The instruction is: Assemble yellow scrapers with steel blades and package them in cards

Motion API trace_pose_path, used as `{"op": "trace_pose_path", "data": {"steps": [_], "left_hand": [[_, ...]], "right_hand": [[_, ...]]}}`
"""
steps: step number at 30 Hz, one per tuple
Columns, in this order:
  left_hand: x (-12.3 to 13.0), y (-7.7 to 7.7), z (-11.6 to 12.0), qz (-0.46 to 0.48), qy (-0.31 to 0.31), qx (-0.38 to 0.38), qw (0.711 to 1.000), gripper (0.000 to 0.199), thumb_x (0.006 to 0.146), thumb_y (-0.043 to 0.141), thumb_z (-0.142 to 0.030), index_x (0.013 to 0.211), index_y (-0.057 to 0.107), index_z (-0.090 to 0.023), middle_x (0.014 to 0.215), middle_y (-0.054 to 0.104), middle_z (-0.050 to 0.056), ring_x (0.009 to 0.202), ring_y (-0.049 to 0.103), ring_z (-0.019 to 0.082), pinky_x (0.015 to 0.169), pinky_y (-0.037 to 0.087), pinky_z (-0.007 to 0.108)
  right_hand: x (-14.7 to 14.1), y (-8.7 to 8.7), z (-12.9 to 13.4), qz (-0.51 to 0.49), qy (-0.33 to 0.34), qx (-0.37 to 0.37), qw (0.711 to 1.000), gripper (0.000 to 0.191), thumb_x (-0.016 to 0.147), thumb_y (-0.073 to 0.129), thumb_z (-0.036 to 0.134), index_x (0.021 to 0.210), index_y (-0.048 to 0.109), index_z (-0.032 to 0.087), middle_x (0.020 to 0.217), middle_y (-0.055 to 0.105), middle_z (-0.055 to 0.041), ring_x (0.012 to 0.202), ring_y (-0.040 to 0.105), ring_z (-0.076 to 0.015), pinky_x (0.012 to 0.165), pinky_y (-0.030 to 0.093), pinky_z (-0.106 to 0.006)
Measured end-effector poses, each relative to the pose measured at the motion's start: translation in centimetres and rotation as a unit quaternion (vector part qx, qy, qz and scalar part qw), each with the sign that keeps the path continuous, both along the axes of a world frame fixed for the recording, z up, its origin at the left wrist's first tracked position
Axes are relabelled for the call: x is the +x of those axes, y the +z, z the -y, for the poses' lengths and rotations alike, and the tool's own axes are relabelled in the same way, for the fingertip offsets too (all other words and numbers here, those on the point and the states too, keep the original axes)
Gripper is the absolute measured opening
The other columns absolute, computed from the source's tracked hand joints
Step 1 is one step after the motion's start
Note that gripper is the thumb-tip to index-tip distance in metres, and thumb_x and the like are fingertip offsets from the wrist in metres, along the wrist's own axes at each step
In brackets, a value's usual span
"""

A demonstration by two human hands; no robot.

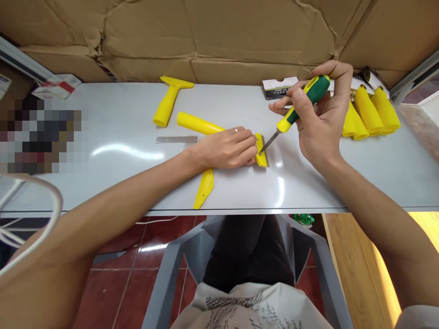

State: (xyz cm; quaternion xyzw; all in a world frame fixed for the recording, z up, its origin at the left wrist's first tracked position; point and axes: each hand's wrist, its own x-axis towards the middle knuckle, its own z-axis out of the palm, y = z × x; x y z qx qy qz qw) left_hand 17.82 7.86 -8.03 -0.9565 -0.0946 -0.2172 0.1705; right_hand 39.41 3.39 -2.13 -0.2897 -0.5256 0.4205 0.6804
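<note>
Insp. of worktop (116,123): L hand (228,148) lies palm down, fingers curled and clamped on yellow scraper head (263,161), approx. mid-worktop; grip underside hidden. Metal edge (267,157) shows along head's R side. Yellow tubular handle (199,123) runs in under same hand from L; join to head is covered, can't confirm.

R hand (320,123) is raised, fingers closed round grn/yellow screwdriver (284,124), shaft slanting down to L, tip at screw on scraper head.

Yellow flat pc. w/ holes (205,188) projects from under L wrist toward front edge. Metal strip (176,139) lies flat, L of L hand. Yellow T-shaped scraper (167,103) lies farther back, apart from strip. Small blk/white box (278,87) sits at rear, near R hand; yellow tubular pcs. (368,114) grouped at far R. Cardboard (222,36) backs worktop.
</note>
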Motion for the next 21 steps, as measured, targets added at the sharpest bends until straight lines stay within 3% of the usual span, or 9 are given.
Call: {"op": "trace_pose_path", "data": {"steps": [5,9,13,15,18,21], "left_hand": [[0.1,0.5,0.4,0.004,-0.009,-0.003,1.0,0.037,0.116,0.045,-0.038,0.083,0.055,-0.023,0.088,0.066,0.008,0.079,0.061,0.023,0.07,0.051,0.039],[0.0,0.6,0.4,-0.045,-0.01,0.101,0.994,0.038,0.117,0.041,-0.034,0.084,0.057,-0.022,0.091,0.068,0.008,0.08,0.061,0.022,0.073,0.051,0.038],[0.2,0.3,0.5,-0.058,0.006,0.14,0.988,0.037,0.117,0.039,-0.034,0.091,0.062,-0.02,0.094,0.07,0.01,0.084,0.064,0.023,0.073,0.051,0.038],[0.5,0.3,0.6,-0.065,0.009,0.103,0.992,0.039,0.118,0.035,-0.034,0.097,0.064,-0.019,0.097,0.071,0.012,0.089,0.066,0.025,0.076,0.052,0.04],[0.8,0.4,0.7,-0.106,0.032,0.039,0.993,0.044,0.119,0.027,-0.032,0.103,0.066,-0.019,0.106,0.071,0.014,0.097,0.068,0.027,0.083,0.054,0.045],[0.9,0.5,0.7,-0.126,0.048,0.013,0.991,0.047,0.119,0.024,-0.034,0.103,0.065,-0.019,0.107,0.07,0.015,0.099,0.068,0.028,0.084,0.055,0.047]], "right_hand": [[0.0,-0.1,0.0,0.009,-0.005,-0.011,1.0,0.036,0.089,0.09,0.043,0.101,0.056,0.037,0.09,0.068,0.0089,0.078,0.073,-0.0181,0.092,0.069,-0.045],[0.9,0.2,-0.5,0.059,0.022,0.006,0.998,0.02,0.098,0.079,0.045,0.113,0.067,0.038,0.102,0.073,0.0051,0.086,0.076,-0.018,0.083,0.071,-0.039],[1.9,0.7,-0.7,0.041,0.104,0.012,0.994,0.028,0.096,0.078,0.038,0.124,0.079,0.036,0.122,0.078,0.0001,0.113,0.08,-0.0232,0.101,0.071,-0.041],[2.0,0.7,-0.6,0.012,0.065,0.004,0.998,0.029,0.089,0.089,0.029,0.115,0.081,0.039,0.128,0.076,0.0053,0.118,0.081,-0.0266,0.106,0.069,-0.046],[1.8,0.5,-0.4,-0.035,-0.034,-0.018,0.999,0.037,0.079,0.096,0.013,0.097,0.079,0.04,0.121,0.075,0.0185,0.114,0.083,-0.0283,0.096,0.069,-0.048],[1.6,0.4,-0.1,-0.047,-0.039,-0.029,0.998,0.024,0.091,0.086,0.015,0.097,0.076,0.036,0.107,0.081,0.0102,0.114,0.082,-0.0272,0.08,0.07,-0.037]]}}
